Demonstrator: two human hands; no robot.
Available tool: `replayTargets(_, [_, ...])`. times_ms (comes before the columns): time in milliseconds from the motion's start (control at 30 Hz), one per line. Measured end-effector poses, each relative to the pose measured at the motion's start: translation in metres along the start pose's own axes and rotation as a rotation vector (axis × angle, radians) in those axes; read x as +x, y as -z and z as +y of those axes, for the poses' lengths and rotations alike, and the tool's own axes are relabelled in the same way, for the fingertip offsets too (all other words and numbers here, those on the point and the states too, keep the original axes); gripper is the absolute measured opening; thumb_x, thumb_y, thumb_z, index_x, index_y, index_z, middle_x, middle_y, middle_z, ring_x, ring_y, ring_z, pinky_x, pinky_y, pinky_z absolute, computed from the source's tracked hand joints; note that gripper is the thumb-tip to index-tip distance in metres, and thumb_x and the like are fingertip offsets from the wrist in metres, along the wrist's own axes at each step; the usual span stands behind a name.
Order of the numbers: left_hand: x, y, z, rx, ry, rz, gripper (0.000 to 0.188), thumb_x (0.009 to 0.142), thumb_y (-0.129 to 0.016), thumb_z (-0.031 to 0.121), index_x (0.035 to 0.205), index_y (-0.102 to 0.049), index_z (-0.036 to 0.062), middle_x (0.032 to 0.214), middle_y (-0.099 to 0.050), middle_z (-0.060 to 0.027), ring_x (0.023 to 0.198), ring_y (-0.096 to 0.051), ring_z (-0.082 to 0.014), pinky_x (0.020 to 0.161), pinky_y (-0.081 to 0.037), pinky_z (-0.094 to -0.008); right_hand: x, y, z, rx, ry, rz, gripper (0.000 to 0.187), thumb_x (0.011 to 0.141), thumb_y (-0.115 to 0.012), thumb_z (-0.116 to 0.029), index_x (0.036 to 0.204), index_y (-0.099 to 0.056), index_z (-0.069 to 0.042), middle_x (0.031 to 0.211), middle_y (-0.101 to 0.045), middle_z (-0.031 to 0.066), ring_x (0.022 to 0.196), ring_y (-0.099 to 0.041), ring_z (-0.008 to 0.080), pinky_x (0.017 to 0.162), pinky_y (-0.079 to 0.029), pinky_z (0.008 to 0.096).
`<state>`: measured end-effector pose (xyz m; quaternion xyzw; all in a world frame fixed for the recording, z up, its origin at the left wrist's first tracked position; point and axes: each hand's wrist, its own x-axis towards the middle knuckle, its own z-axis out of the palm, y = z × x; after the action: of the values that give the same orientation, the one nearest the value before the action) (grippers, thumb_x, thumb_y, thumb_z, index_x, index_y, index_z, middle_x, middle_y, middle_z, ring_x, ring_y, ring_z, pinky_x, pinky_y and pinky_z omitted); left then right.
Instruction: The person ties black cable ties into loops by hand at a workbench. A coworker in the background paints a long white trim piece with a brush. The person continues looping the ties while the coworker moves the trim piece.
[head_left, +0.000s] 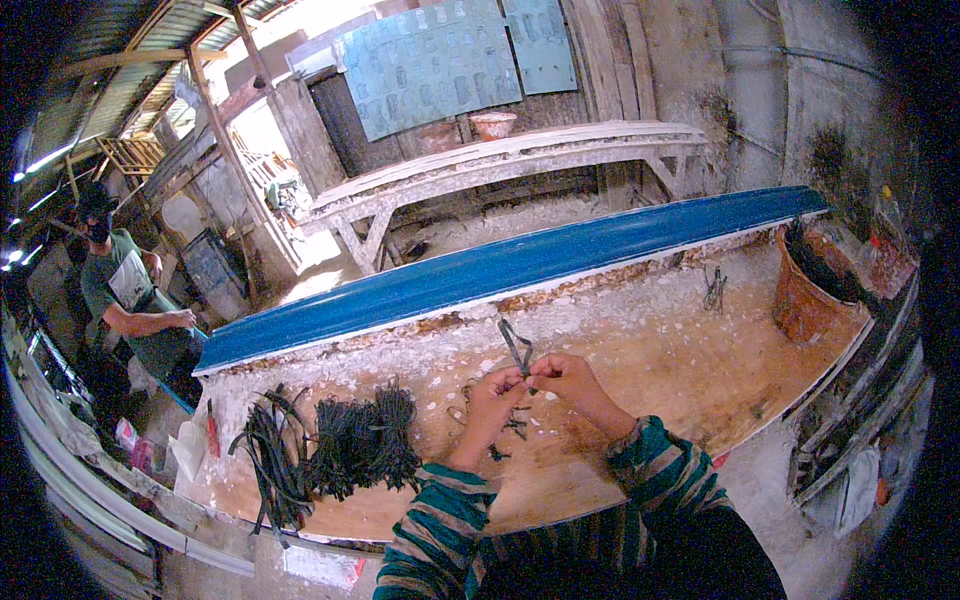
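Over the middle of the wooden table [640, 340], my left hand [490, 405] and my right hand [578, 385] meet with their fingertips pinched together. Between them they grip a thin dark strip [515, 345], whose folded end sticks up beyond the fingers. A few loose dark pieces [515, 425] lie on the tabletop beside my left hand. Farther left are tied bundles of dark strips [362, 440] and a looser heap of longer strips [272, 455]. A small cluster of thin strips [714, 290] rests toward the right.
A long blue board [500, 260] runs along the table's far edge. An orange-brown bucket [808, 295] with dark contents stands at the right end. Behind is a whitish bench [510, 160]. Another person [135, 290] stands at the far left. A red-handled tool [212, 430] lies near the left edge.
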<state>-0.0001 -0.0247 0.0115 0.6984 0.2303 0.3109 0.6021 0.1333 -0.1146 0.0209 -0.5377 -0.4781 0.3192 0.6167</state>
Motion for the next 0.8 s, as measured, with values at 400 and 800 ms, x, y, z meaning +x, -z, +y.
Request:
replayTargets(400, [0.0,0.002,0.003,-0.044,0.038,-0.041,0.015,0.08,-0.059,0.013,0.088,-0.058,0.0001,0.074,-0.059,-0.0041,0.058,-0.054,-0.0087,0.055,-0.05,-0.0225,-0.003,-0.001,-0.002,-0.064,-0.043,-0.032,0.015,0.073,-0.061,-0.016,0.075,-0.061,-0.001,0.069,-0.061,0.0034,0.066,-0.055,0.0115,0.062,-0.044,0.0271])
replayTargets(800, [-0.003,-0.002,0.009,-0.099,0.08,0.02,0.013,0.08,-0.058,0.016,0.076,-0.058,0.0034,0.066,-0.057,-0.0018,0.055,-0.053,-0.0087,0.049,-0.046,-0.0205,-0.001,-0.004,0.01,0.044,-0.025,-0.073,0.009,0.075,-0.063,-0.007,0.077,-0.055,-0.003,0.075,-0.059,0.0015,0.069,-0.055,0.0075,0.061,-0.044,0.0215])
